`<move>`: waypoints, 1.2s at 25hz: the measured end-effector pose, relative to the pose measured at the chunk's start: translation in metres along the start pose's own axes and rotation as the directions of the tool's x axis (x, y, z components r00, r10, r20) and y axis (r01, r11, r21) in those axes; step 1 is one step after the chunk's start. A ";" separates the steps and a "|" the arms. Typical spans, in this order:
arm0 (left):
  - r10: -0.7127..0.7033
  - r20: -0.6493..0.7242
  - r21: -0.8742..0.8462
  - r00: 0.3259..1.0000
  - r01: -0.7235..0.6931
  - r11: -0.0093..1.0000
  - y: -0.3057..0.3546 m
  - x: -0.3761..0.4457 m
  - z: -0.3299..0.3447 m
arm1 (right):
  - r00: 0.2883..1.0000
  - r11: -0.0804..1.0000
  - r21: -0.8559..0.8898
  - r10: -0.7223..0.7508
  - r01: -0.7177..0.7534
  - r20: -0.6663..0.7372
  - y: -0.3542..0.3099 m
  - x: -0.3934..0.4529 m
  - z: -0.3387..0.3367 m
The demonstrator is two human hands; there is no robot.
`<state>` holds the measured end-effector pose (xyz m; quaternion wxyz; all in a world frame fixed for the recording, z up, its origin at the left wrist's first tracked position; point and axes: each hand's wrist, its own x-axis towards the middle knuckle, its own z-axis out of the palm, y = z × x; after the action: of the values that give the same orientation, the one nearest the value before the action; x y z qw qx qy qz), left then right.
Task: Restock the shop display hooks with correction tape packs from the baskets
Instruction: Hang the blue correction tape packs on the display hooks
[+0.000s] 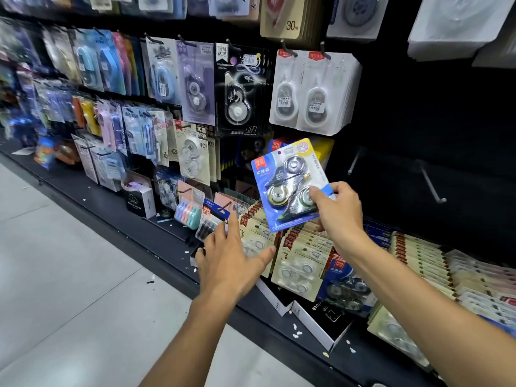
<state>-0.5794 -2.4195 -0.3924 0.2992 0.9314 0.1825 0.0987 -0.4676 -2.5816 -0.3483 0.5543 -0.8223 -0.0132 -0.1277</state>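
My right hand (339, 212) pinches the lower right corner of a blue correction tape pack (287, 180) holding three clear rolls, raised in front of the black display wall. My left hand (226, 259) is spread with straight fingers over the beige packs (258, 238) standing in rows on the bottom shelf, and holds nothing. Two bare metal hooks (431, 184) stick out of the wall to the right of the raised pack. More blue packs (344, 286) lie among the beige ones below.
Hooks full of hanging packs cover the wall to the left and above, including white packs (310, 92) right above the raised one. Open cardboard boxes (324, 319) sit on the black bottom shelf. Grey floor tiles (69, 275) lie to the left.
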 end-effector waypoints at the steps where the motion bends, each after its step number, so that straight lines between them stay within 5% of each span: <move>1: 0.003 -0.001 -0.001 1.000 -0.003 1.000 0.001 -0.001 0.000 | 0.999 1.000 0.001 -0.003 0.003 -0.053 -0.001 -0.002 0.000; 7: -0.001 -0.018 -0.056 1.000 0.000 0.998 0.001 -0.001 0.001 | 0.954 0.932 -0.264 -0.282 0.248 -0.099 -0.003 -0.011 0.006; 12: 0.025 -0.036 -0.101 0.999 -0.029 0.995 0.003 -0.001 0.005 | 0.990 0.990 -0.125 0.080 -0.065 0.114 0.010 0.022 0.017; 15: 0.042 -0.014 -0.130 0.999 -0.044 0.990 0.007 -0.002 0.007 | 0.877 0.961 -0.031 0.264 -0.275 0.402 0.018 0.021 0.017; 17: 0.066 0.004 -0.150 0.998 -0.065 0.987 0.017 -0.004 0.010 | 0.831 0.943 -0.034 0.309 -0.331 0.462 0.028 0.014 0.007; 22: 0.237 0.038 -0.211 0.971 -0.224 0.951 0.069 -0.020 0.037 | 0.918 0.948 -0.297 0.217 -0.117 0.332 0.069 -0.029 -0.067; 26: 0.399 0.113 -0.213 0.910 -0.371 0.904 0.137 -0.047 0.085 | 0.972 0.710 -0.704 0.185 -0.029 0.147 0.109 -0.086 -0.168; 30: 0.546 0.229 -0.191 0.806 -0.512 0.837 0.212 -0.095 0.140 | 0.968 0.526 -0.841 0.251 -0.128 0.010 0.138 -0.138 -0.297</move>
<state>-0.5652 -2.6904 -0.3857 0.3375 0.9299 -0.1341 0.0592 -0.6365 -2.8896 -0.3994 0.1059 -0.9891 0.1025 -0.0041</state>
